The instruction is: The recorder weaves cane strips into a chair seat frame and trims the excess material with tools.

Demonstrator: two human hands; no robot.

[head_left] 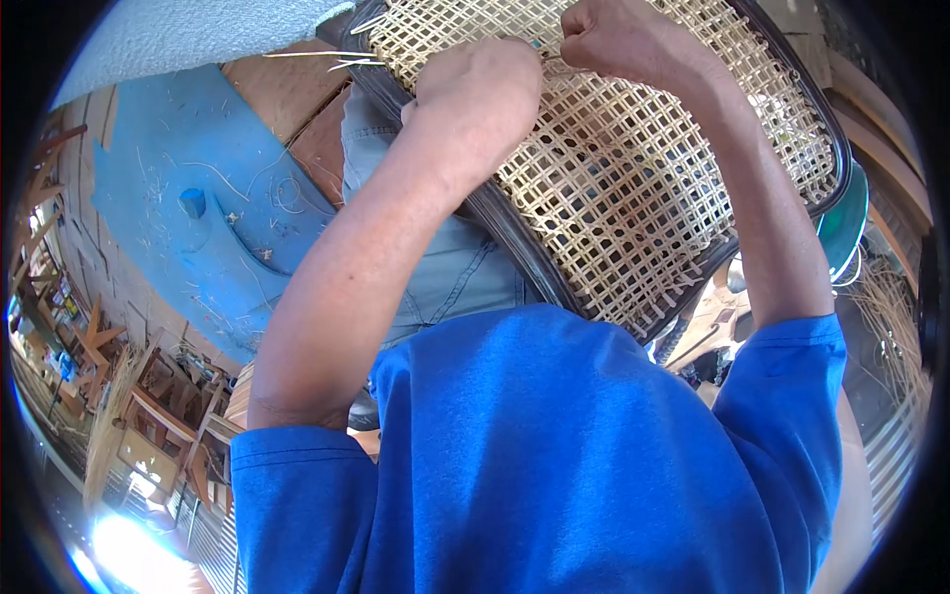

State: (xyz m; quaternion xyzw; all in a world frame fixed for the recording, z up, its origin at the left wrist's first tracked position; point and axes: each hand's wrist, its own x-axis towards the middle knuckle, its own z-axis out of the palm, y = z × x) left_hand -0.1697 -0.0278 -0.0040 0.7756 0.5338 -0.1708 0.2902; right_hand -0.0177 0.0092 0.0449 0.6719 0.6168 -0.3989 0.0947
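A woven cane panel (614,188) in a dark wooden frame (520,247) lies tilted across my lap. My left hand (485,84) rests on the weave near its far left side, back of the hand up and fingers curled under. A tiny teal bit (536,44) shows by its fingertips; what it belongs to is hidden. Just to the right, my right hand (618,40) is closed in a fist above the weave. Something thin lies between the two hands, too small to name. Loose cane ends (341,59) stick out past the frame on the left.
A blue sheet (168,198) scattered with cane scraps covers the floor at left. A pale textured cloth (198,40) is at the far left. Bundles of long strands (109,426) and wooden chair parts (168,421) stand lower left. A green round container (846,223) sits right of the panel.
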